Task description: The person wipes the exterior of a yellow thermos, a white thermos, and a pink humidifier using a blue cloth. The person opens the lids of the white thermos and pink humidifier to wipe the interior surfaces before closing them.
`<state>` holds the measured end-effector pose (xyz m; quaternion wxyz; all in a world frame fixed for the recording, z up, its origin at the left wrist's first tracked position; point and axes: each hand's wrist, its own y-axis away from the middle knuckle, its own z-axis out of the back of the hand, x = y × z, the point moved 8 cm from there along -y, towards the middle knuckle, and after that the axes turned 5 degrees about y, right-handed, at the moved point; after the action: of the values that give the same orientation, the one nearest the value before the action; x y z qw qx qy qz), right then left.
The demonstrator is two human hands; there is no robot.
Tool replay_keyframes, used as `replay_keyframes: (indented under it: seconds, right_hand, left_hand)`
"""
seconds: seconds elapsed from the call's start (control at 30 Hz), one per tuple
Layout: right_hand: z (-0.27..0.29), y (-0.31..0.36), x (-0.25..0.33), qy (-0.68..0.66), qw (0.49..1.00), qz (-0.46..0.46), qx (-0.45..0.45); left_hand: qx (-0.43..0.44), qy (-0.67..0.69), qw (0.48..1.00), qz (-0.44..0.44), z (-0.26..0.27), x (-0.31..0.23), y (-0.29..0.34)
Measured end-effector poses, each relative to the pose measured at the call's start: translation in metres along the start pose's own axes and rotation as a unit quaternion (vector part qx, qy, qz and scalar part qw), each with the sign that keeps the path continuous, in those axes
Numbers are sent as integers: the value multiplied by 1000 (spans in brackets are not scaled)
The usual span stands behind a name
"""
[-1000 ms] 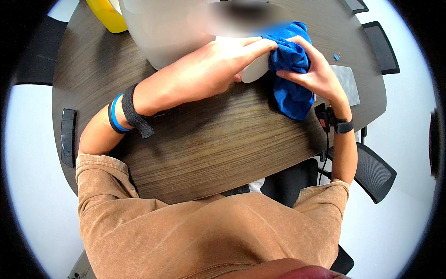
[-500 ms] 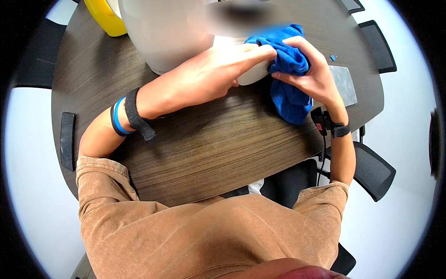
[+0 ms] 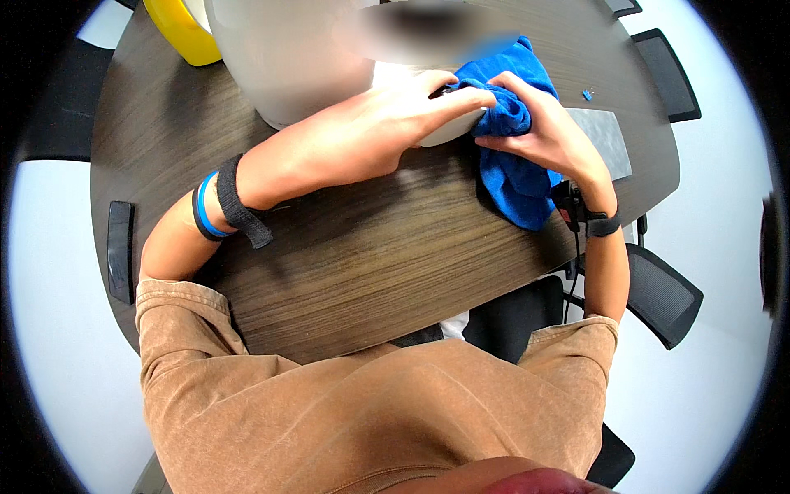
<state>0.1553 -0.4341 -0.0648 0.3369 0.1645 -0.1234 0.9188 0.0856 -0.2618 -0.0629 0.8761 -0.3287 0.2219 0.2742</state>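
Note:
My left hand (image 3: 391, 123) grips a white rounded object (image 3: 451, 132), whose kind I cannot make out since my fingers hide most of it. A dark spot shows on its top between thumb and fingers. Bunched in my right hand (image 3: 547, 136) is a blue cloth (image 3: 518, 185), pressed against the right side of that object, with its loose end hanging down toward the table. Just beyond my left hand stands a large white rounded vessel or appliance (image 3: 284, 66), its top cut off by the frame edge.
A yellow object (image 3: 185, 37) stands at the far left of the dark wooden table (image 3: 354, 272). A grey flat sheet (image 3: 605, 140) and a small blue scrap (image 3: 587, 95) lie at the right. Black chairs (image 3: 666, 78) surround the table. A blurred patch covers the top middle.
My right hand has shifted slightly left and regripped the blue cloth, which now spreads out more behind and below the hand. My left hand keeps its hold, its fingers slightly moved.

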Motion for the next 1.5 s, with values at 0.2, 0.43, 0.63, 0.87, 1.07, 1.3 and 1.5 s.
replay_keyframes:
  seconds: [0.2, 0.43, 0.63, 0.87, 1.07, 1.3, 1.5]
  right_hand:
    - [16, 10, -9, -25, 999, 29, -24]
    - [39, 0, 22, -34, 991, 119, -44]
    - [23, -4, 22, 85, 992, 90, -33]
    - [23, -1, 21, 57, 993, 88, -60]
    - [17, 3, 4, -31, 998, 58, 24]
    - [17, 3, 7, -47, 997, 51, 19]
    - [15, 5, 18, -44, 993, 88, 65]
  left_hand:
    - [46, 34, 997, 56, 3, -2, -1]
    - [-4, 36, 995, 92, 4, 10, 3]
    - [-13, -4, 1000, -9, 1, -3, -2]
    - [49, 3, 997, 60, -11, 9, -2]
    - [35, 3, 999, -21, -15, 3, -3]
    - [83, 49, 994, 43, -18, 4, 1]
    - [101, 41, 994, -4, -16, 5, 2]
